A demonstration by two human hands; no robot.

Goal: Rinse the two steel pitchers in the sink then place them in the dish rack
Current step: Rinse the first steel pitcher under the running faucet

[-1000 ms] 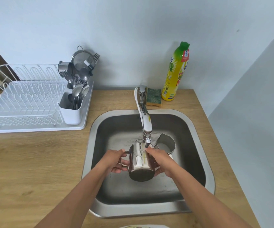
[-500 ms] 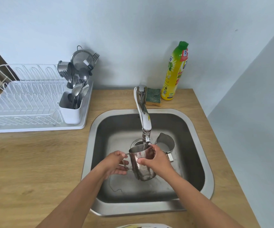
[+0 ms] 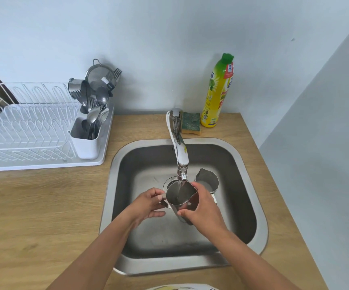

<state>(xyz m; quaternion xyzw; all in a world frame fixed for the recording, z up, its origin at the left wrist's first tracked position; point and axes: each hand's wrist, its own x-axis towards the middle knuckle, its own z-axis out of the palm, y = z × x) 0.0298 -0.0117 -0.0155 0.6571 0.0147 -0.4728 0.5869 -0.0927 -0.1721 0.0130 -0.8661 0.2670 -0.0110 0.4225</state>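
I hold a steel pitcher (image 3: 180,196) upright under the tap (image 3: 181,158) in the middle of the sink (image 3: 251,176); water runs into its open mouth. My left hand (image 3: 146,204) grips its handle on the left side. My right hand (image 3: 203,208) wraps around its body from the right. The second steel pitcher (image 3: 207,181) stands on the sink floor just behind my right hand, spout pointing away. The white dish rack (image 3: 29,130) sits on the counter at the left with bare wire slots.
A white cutlery holder (image 3: 87,139) full of spoons, forks and a strainer stands at the rack's right end. A green sponge (image 3: 190,123) and a yellow detergent bottle (image 3: 218,93) sit behind the sink. The wall stands close on the right.
The pitcher has turned from tilted with its base toward me to upright with its mouth under the running tap. Both hands stayed on it.
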